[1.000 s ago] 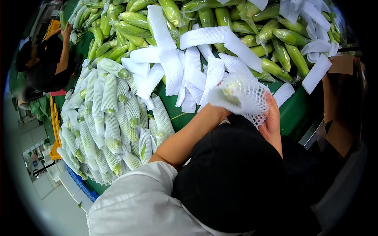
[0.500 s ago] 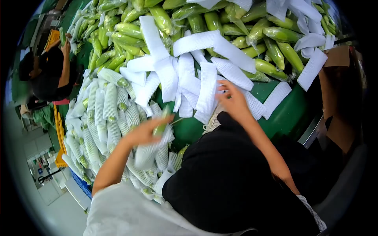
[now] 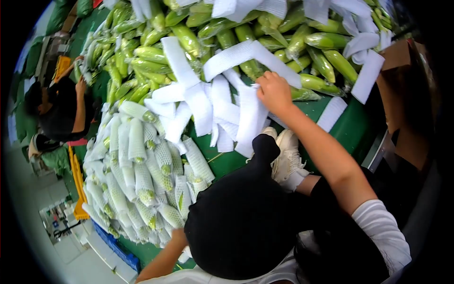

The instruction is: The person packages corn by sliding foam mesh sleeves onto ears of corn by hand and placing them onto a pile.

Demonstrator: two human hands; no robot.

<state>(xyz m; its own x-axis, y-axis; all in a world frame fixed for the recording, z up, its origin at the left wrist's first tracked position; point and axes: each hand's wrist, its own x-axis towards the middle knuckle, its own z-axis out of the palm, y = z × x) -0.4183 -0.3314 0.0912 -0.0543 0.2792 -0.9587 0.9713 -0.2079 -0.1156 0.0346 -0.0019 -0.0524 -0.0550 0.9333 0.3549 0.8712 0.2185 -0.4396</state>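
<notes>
My right hand [image 3: 274, 92] is closed on the top end of a white foam net sleeve [image 3: 250, 118], one of several lying loose in a heap. My left hand [image 3: 178, 237] is low beside the sleeved ears, its fingers hidden behind black clothing [image 3: 236, 222]. Near it lies a pile of green corn ears in foam net sleeves [image 3: 144, 177]. Beyond the loose sleeves is a large heap of green ears in clear film [image 3: 189, 40], which look like corn.
Everything lies on a green surface [image 3: 222, 163]. A cardboard box [image 3: 397, 71] stands at the right. At the left are a yellow crate edge [image 3: 78, 184], a blue crate [image 3: 116, 248] and another person [image 3: 61, 106] handling ears. A light shoe [image 3: 286, 156] shows below my right arm.
My left hand has moved down from over the sleeved pile, where it held a sleeved ear. My right hand has moved up slightly and closed on a foam sleeve.
</notes>
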